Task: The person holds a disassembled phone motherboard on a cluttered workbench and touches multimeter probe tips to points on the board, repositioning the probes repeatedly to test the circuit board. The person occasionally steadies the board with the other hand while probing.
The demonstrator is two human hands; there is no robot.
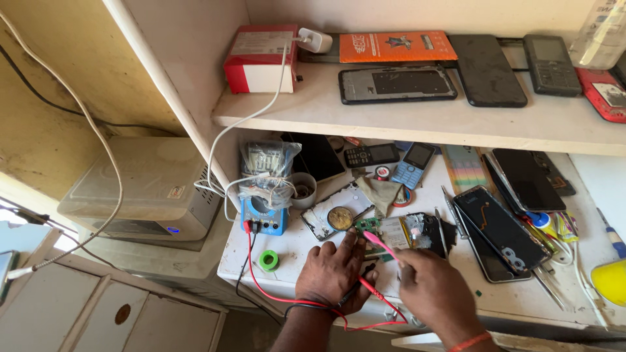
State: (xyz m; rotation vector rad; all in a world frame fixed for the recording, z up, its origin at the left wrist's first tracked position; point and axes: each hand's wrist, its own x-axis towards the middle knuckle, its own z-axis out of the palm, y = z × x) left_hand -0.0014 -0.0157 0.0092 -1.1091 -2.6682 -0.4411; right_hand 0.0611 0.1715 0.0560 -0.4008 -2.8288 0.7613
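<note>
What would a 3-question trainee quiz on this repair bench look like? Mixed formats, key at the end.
1. True or false: the right hand holds a red probe over the circuit board.
2. What colour is the tape roll near the meter?
   A) green  B) white  C) black
3. Fill in: the left hand rests on the ____, fingers touching the board.

Key: 1 true; 2 A; 3 table
</note>
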